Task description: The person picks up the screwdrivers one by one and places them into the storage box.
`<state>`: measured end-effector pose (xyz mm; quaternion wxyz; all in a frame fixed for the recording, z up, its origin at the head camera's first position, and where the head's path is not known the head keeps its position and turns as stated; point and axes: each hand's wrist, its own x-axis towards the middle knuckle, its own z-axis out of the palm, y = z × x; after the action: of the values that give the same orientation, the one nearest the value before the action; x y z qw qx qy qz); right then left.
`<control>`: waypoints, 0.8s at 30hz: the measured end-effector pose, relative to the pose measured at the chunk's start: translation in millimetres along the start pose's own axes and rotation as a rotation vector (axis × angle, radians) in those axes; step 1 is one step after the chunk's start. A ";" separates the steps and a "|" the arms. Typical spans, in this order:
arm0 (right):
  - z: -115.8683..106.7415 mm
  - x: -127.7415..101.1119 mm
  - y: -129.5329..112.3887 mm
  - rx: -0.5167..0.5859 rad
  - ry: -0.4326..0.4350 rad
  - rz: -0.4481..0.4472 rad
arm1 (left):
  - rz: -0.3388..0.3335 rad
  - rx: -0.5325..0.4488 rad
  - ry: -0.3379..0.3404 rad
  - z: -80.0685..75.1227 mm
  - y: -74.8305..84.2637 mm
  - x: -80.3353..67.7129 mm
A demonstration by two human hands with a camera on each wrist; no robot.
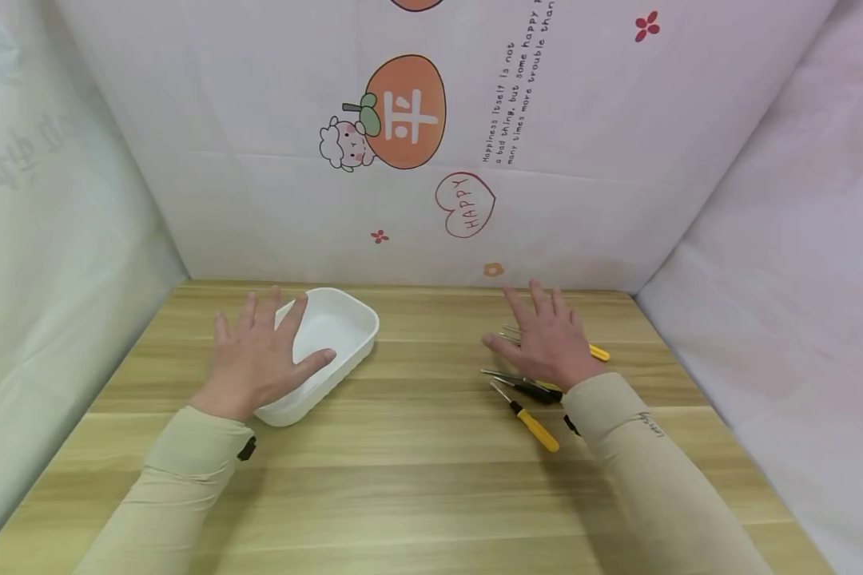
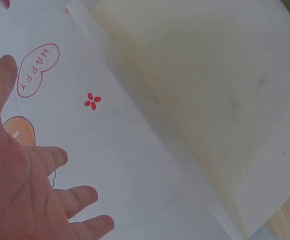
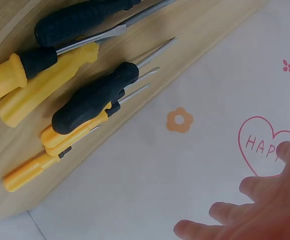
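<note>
My left hand (image 1: 255, 355) is spread with straight fingers over a white plastic tub (image 1: 359, 355), holding nothing. In the left wrist view the palm and fingers (image 2: 80, 200) show, with the tub's pale wall (image 2: 205, 75) beside them. On the right, my right hand (image 1: 550, 343) hovers with spread fingers above a group of screwdrivers and hides part of them. Nearest the front lies a yellow-handled screwdriver (image 1: 535, 431). In the right wrist view several more lie together, some with yellow handles, others with black ones, such as a stubby black screwdriver (image 3: 95, 97).
A wooden table (image 1: 417, 495) carries everything. Behind it rises a white printed cloth (image 1: 259, 216) with a heart and fruit drawings. White cloth walls (image 1: 784, 263) also close off the left and right sides.
</note>
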<state>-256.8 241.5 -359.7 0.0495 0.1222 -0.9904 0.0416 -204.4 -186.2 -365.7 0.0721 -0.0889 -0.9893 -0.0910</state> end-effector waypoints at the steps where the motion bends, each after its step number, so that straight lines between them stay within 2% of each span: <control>1: -1.2 -1.1 1.3 -0.003 0.003 0.005 | 0.001 0.003 0.006 -0.1 0.6 0.2; 6: -3.1 -3.7 4.1 -0.013 0.014 0.012 | -0.005 -0.003 0.039 -1.5 -0.6 -5.3; 13: 2.2 -5.3 8.2 -0.007 -0.007 0.017 | -0.043 -0.047 0.043 -0.5 -7.3 -19.4; 17: 3.2 -6.6 10.0 -0.011 -0.002 0.022 | -0.054 -0.029 0.054 1.4 -10.1 -24.0; 24: 5.6 -11.0 11.9 -0.016 0.011 0.035 | -0.103 -0.040 0.021 2.7 -14.2 -33.8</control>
<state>-249.6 255.1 -367.3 0.0550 0.1040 -0.9924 0.0353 -174.5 -204.9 -376.1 0.0761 -0.0384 -0.9897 -0.1153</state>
